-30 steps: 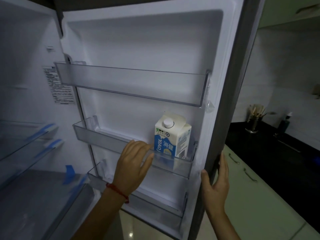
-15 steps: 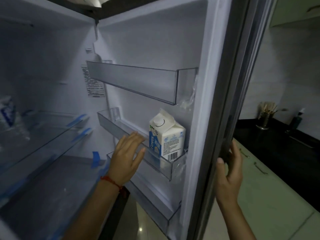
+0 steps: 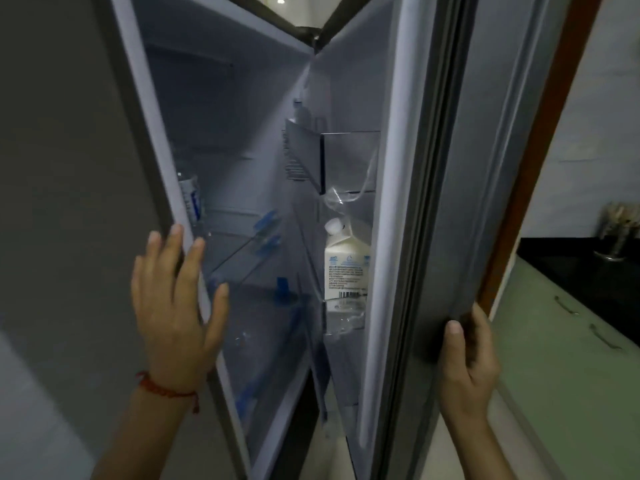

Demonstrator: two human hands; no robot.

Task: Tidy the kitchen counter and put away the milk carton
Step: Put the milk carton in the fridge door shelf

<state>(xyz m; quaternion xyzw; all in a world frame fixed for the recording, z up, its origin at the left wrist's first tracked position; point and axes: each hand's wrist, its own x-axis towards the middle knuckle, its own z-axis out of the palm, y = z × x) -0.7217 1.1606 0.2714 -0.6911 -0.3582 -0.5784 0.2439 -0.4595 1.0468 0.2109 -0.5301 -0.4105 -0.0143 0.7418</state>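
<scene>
Left to right. Fridge interior is dim and only seen through the narrow gap; a bottle point(image 3: 191, 199) with a blue label on the left is half hidden behind the fridge cabinet point(image 3: 145, 140) front edge, so contents beyond it can't be made out. Glass shelves point(image 3: 242, 244) show as blurred lines with blue tape tabs; I count two shelf edges, more unclear.

Left hand point(image 3: 176, 303): fingers straight and spread, released, holding nothing, held in front of the cabinet's front edge; whether it touches can't be told. Red thread bracelet point(image 3: 166, 389) on that wrist.

One milk carton point(image 3: 346, 268): white, gable top, white screw cap, small print and a barcode low on the facing side. Stands upright in the middle door bin point(image 3: 341, 317), lower part behind the clear bin wall. Upper door bin point(image 3: 349, 161) above it.

Fridge door point(image 3: 450, 202) is nearly edge-on, gasket facing the camera. Right hand point(image 3: 467, 362) grasps the door's outer edge, thumb on the near face, fingers wrapped behind and hidden.

Far right: dark counter point(image 3: 588, 282), one utensil holder point(image 3: 616, 233), blurred and cut off; two cabinet handles point(image 3: 568, 304).
</scene>
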